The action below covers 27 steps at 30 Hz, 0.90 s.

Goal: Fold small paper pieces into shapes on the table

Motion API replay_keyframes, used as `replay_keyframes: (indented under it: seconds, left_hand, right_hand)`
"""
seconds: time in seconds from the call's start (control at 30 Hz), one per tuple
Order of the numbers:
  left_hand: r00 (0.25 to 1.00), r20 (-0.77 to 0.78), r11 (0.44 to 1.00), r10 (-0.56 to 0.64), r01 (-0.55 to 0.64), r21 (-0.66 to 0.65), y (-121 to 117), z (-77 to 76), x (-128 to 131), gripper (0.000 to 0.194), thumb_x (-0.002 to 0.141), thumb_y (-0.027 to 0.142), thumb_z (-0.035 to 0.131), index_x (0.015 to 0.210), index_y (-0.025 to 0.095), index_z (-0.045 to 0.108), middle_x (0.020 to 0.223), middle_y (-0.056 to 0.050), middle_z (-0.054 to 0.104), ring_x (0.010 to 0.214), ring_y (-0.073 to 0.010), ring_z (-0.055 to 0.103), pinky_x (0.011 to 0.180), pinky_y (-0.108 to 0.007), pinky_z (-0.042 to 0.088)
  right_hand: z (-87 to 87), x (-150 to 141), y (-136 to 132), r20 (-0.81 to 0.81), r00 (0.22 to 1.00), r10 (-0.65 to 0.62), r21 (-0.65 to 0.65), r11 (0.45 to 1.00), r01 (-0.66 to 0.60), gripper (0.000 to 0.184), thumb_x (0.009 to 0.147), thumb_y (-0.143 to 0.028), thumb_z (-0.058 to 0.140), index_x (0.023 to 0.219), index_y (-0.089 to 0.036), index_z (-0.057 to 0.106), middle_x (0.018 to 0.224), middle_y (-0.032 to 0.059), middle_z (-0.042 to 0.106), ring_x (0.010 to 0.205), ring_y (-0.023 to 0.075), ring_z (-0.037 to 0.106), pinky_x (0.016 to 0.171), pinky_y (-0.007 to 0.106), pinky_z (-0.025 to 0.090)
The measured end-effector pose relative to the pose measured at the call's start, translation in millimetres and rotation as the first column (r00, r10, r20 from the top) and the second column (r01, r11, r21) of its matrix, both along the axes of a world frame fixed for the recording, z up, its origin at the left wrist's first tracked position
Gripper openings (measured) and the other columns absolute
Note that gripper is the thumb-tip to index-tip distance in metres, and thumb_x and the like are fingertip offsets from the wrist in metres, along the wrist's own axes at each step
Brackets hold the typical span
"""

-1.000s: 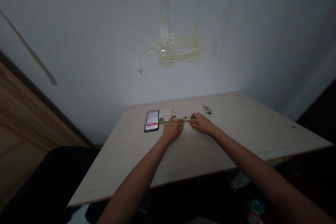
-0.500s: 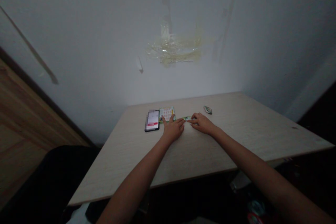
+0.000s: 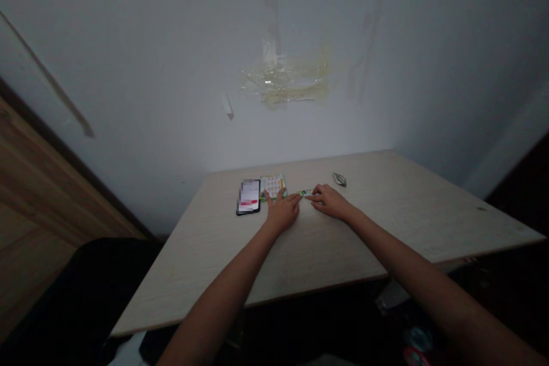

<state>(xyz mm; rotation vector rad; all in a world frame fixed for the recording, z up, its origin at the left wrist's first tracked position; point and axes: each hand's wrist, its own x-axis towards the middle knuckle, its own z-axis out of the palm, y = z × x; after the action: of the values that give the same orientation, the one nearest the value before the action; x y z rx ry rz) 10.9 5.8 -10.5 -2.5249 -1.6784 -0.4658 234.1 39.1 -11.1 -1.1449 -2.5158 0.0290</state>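
Between the left hand [image 3: 282,213] and the right hand [image 3: 329,201]: a narrow green printed strip [image 3: 305,193], flat on the pale table [image 3: 326,257], its ends partly covered by fingers.
Left hand: laid down with fingers splayed, not closed around anything; its inner fingertips touch the strip's near end, while the thumb and another finger reach onto the printed card.
Right hand: fingers bent at the strip's other end; whether they pinch it or only press on it, I cannot tell.
Printed card [image 3: 273,184]: just beyond the left hand, overlapped by its fingers.
Phone [image 3: 249,198]: left of that hand, beside the card, screen lit and partly pixelated.
Small folded piece [image 3: 339,179]: beyond the right hand, slightly to its right, untouched.
Wall [image 3: 171,80]: ahead of both hands, with shiny, yellowish tape [image 3: 295,83] stuck on it.
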Motion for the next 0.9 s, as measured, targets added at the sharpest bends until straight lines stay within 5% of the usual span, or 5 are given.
replay_keyframes:
  seconds: [0.9]
  left_hand:
    - [0.999, 0.003, 0.995, 0.044, -0.044, 0.092, -4.2, 3.4, 2.1, 0.041, 0.094, 0.040, 0.044, 0.133, 0.042, 0.058, 0.139, 0.003, 0.061, 0.147, -0.0324, 0.027, 0.108, -0.077, -0.014]
  right_hand:
    - [0.6, -1.4, -2.2, -0.001, 1.000, -0.024, -0.015, 1.000, 0.024, 0.035, 0.094, -0.030, 0.057, 0.127, -0.028, 0.067, 0.113, 0.0103, 0.059, 0.106, 0.0246, 0.052, 0.097, 0.040, 0.042]
